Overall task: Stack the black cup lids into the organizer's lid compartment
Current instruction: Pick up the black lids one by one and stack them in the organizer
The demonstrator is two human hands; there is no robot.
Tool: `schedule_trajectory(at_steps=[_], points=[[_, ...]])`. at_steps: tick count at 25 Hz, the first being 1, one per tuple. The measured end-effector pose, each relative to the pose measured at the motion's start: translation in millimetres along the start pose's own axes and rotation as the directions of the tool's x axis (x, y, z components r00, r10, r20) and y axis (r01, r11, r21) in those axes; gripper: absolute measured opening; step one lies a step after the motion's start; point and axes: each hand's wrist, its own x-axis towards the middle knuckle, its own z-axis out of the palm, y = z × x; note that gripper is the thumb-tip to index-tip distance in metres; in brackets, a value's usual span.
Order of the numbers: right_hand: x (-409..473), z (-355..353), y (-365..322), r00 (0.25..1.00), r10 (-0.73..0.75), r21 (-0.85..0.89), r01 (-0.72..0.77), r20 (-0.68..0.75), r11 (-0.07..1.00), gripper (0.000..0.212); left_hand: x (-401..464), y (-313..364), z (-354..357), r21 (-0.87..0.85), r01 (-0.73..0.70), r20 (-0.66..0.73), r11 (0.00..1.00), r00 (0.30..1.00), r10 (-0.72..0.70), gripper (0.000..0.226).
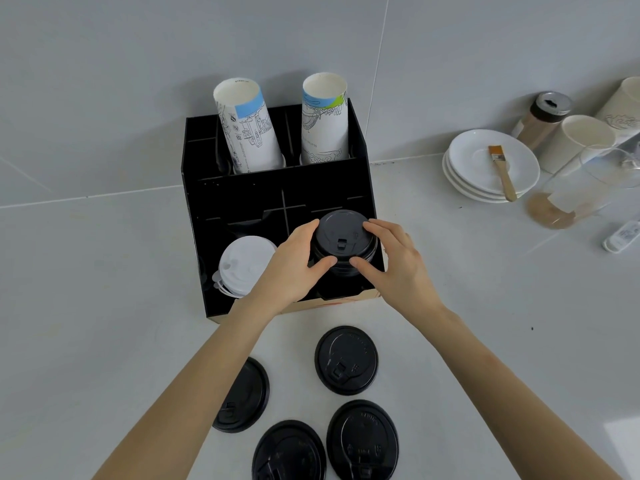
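Observation:
A black organizer [242,192] stands against the wall. In its front right compartment sits a stack of black lids [343,237]. My left hand [294,268] grips the stack's left side and my right hand [394,261] grips its right side, thumbs at the front. Several loose black lids lie on the counter in front: one in the middle [346,360], one at the left partly under my left forearm [247,400], and two near the bottom edge [289,452] [362,441].
A stack of white lids [242,265] fills the front left compartment. Two printed paper cup stacks [247,129] [323,119] stand in the rear slots. At the right are white saucers [478,157] with a brush [502,171], paper cups, a jar [543,116] and a glass pitcher [581,188].

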Motion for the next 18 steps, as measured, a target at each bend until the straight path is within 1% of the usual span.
schedule_trajectory(at_steps=[5,12,18], points=[[-1,0,1,1.0,-0.005,-0.005,0.005,0.0,1.0,0.051,-1,-1,-1,0.005,0.006,0.004,1.0,1.0,-0.006,0.063],[2,-8,-1,0.998,-0.025,-0.013,0.026,0.058,1.0,0.051,-1,3,-6,0.02,-0.028,-0.023,0.999,0.999,0.029,0.062],[-8,-15,-6,0.999,-0.049,-0.002,0.049,0.019,0.999,0.045,-13,4,-12,0.022,-0.029,-0.058,0.999,0.998,0.03,0.061]])
